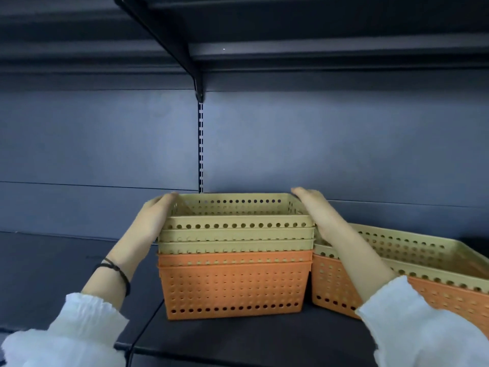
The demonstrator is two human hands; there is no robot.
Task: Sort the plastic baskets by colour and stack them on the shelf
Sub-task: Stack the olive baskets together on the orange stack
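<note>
A nested stack of perforated plastic baskets stands on the dark shelf (79, 260) in the middle of the view. Its lower baskets are orange (232, 287) and its upper three are yellow (235, 226). My left hand (156, 215) grips the left side of the top yellow baskets. On their right side rests my right hand (315, 210), fingers over the rim. To the right, touching the stack, sits a second pile: a yellow basket (412, 255) nested in an orange one (336, 284), partly hidden by my right forearm.
The shelf's dark back panel (105, 144) rises behind the baskets, with a slotted upright (200, 147) at its middle. An upper shelf (317, 49) on a bracket hangs overhead. Bare shelf surface lies to the left of the stack.
</note>
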